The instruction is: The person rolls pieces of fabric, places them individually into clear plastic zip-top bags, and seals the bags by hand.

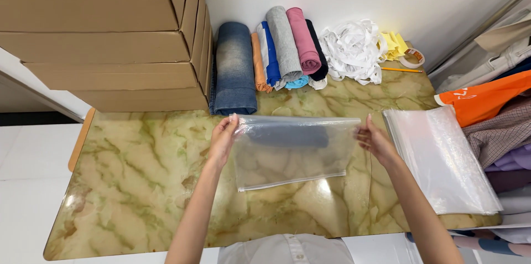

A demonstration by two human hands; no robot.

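Observation:
A clear plastic zip bag is held up over the green marbled table. My left hand grips the bag's upper left corner. My right hand grips its upper right corner. Inside the bag, near the top, lies a dark rolled garment. The bag's lower edge hangs just above the tabletop.
A stack of clear bags lies at the table's right. Rolled clothes, a rolled pair of jeans and a pile of white strips sit at the back. Flat cardboard boxes are stacked back left. Garments are heaped at far right.

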